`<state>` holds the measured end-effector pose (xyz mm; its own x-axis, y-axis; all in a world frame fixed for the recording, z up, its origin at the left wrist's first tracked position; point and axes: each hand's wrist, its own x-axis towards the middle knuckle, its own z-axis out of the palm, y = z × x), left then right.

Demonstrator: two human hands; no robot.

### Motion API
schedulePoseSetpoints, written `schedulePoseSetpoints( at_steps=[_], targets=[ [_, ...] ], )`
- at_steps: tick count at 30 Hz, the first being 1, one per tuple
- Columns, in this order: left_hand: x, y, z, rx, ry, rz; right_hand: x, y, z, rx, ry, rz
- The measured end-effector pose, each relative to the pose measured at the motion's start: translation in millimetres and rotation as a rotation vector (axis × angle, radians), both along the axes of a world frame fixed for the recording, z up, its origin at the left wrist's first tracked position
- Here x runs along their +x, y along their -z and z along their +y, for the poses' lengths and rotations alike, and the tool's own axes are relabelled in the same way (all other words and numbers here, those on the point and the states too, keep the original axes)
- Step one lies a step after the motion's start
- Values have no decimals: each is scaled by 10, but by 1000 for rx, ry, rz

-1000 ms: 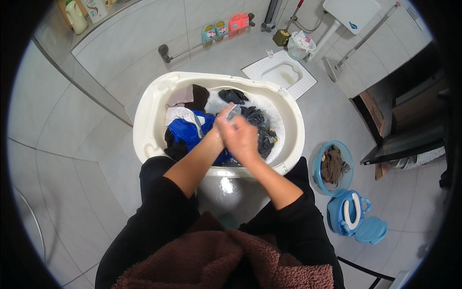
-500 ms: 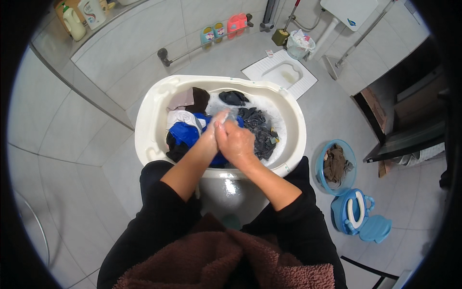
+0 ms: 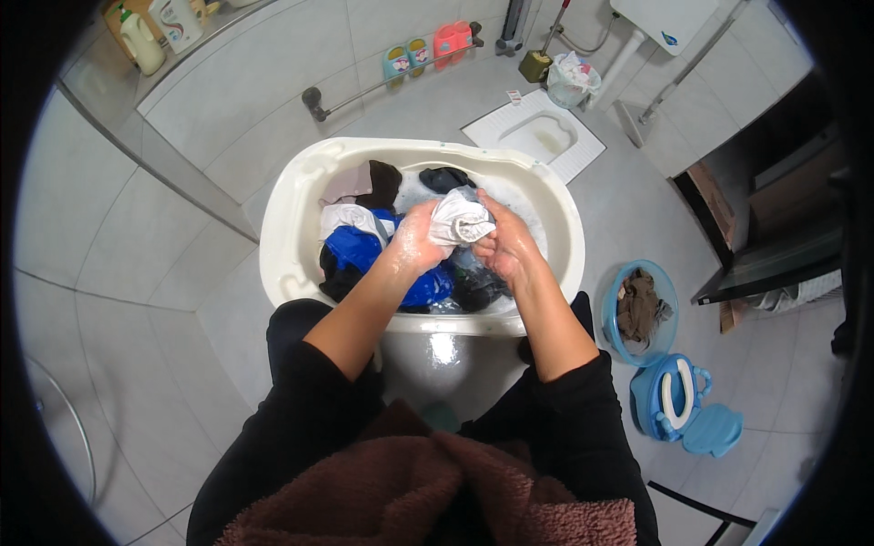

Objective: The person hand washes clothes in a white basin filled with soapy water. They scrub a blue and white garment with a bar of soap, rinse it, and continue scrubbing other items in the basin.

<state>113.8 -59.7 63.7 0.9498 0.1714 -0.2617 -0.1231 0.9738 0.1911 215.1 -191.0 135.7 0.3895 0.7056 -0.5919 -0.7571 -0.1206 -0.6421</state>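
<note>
Both hands — left hand (image 3: 417, 241) and right hand (image 3: 506, 246) — have their grip clamped on a bunched grey cloth (image 3: 460, 219), held above the white tub (image 3: 291, 237) of soapy laundry.

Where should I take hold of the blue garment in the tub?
Grip the blue garment at its raised bunched fold, left of the left hand, coming from above: that hump stands proud of the pile in the tub, clear of both hands.

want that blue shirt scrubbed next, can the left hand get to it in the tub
Probably yes: the blue shirt lies uncovered just beside the left hand, though that hand is gripping the white cloth now.
</note>
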Motion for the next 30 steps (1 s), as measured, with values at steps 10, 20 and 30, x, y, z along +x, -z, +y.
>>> schedulePoseSetpoints(
  at_steps=[10,20,30],
  targets=[
    [-107,-582,-66,30,-256,58,-38,-37,13,-74,200,-725],
    [-204,-774,-160,64,-346,60,-331,-61,-44,122,186,-1582],
    [-273,-786,-204,237,-369,-99,-263,-54,-39,192,33,-567]
  ],
)
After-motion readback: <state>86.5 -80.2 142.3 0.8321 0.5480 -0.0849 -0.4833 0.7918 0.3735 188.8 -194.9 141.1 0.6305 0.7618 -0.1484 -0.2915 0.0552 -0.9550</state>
